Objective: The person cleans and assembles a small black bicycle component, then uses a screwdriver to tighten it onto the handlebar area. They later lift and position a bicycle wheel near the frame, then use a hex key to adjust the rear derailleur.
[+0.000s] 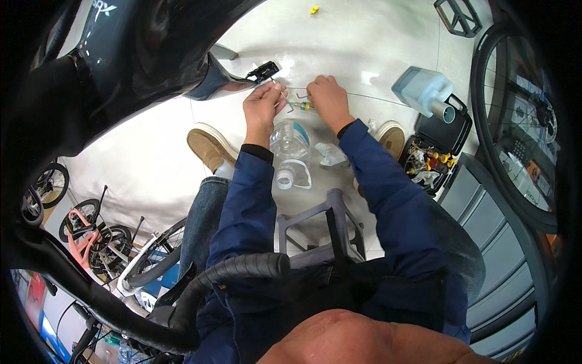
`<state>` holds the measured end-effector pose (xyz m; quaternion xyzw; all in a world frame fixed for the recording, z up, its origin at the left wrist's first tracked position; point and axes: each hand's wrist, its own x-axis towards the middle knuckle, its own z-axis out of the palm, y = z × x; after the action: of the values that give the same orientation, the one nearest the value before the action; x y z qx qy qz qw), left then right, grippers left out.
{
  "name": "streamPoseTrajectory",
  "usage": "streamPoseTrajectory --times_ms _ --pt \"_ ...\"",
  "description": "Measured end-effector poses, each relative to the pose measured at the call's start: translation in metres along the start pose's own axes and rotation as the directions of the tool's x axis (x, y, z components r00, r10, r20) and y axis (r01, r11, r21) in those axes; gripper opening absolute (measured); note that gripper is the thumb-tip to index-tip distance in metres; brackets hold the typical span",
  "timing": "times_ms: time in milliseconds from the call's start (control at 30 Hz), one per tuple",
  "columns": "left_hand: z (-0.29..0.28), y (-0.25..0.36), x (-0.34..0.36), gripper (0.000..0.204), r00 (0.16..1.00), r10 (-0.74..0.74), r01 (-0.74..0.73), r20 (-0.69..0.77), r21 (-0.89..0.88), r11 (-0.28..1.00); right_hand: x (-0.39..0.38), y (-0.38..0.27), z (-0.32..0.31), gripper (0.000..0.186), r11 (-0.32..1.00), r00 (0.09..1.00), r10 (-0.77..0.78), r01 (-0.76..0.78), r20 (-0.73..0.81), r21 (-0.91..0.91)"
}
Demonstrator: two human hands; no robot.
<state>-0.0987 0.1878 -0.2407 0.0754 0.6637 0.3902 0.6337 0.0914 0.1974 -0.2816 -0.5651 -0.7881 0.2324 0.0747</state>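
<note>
My left hand (pixel 262 110) is closed in a pinch round a thin L-shaped hex key (pixel 284 96). The far end of that key reaches up to a black brake caliper (pixel 263 72) beside the end of the glossy dark bike frame (pixel 213 77). A short way to the right, my right hand (pixel 329 101) has its fingers curled in; whatever they hold is mostly hidden. By its fingertips shows a thin bent rod (pixel 302 96), and just below that a small yellow-green cylindrical thing (pixel 303 106). A clear plastic bottle (pixel 291 145) lies under my wrists.
Beside my right shoe (pixel 390 138) are a pale blue jug (pixel 422 90) and an open black tool case (pixel 431 155). A bike wheel (pixel 483 115) borders the right side. A grey stool (pixel 321 227), crumpled white paper (pixel 331 154) and handlebar (pixel 236 271) are close to me.
</note>
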Motion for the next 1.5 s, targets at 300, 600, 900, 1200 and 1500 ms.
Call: streamPoseTrajectory --times_ms 300,600,900,1200,1500 --pt "0.001 0.000 0.000 0.023 1.000 0.003 -0.003 -0.005 -0.001 1.000 0.038 -0.001 -0.013 0.008 0.906 0.980 0.170 -0.197 0.103 0.374" --pt "0.003 -0.001 -0.001 0.020 0.999 0.013 -0.012 -0.035 0.025 1.000 0.068 -0.034 0.002 0.018 -0.306 0.837 0.462 -0.162 0.295 0.938" --pt "0.008 0.000 -0.004 0.019 0.997 0.036 -0.036 -0.074 0.002 0.999 0.068 -0.041 0.006 0.019 -0.312 0.873 0.386 -0.182 0.300 0.932" --pt "0.007 -0.001 -0.003 0.018 0.995 0.029 -0.029 -0.094 0.002 1.000 0.078 -0.027 0.026 0.016 -0.491 0.868 0.217 -0.298 0.447 0.818" --pt "0.004 -0.002 0.000 0.018 0.997 0.007 -0.007 -0.081 0.002 1.000 0.081 -0.022 0.029 0.016 -0.488 0.882 0.149 -0.327 0.446 0.809"
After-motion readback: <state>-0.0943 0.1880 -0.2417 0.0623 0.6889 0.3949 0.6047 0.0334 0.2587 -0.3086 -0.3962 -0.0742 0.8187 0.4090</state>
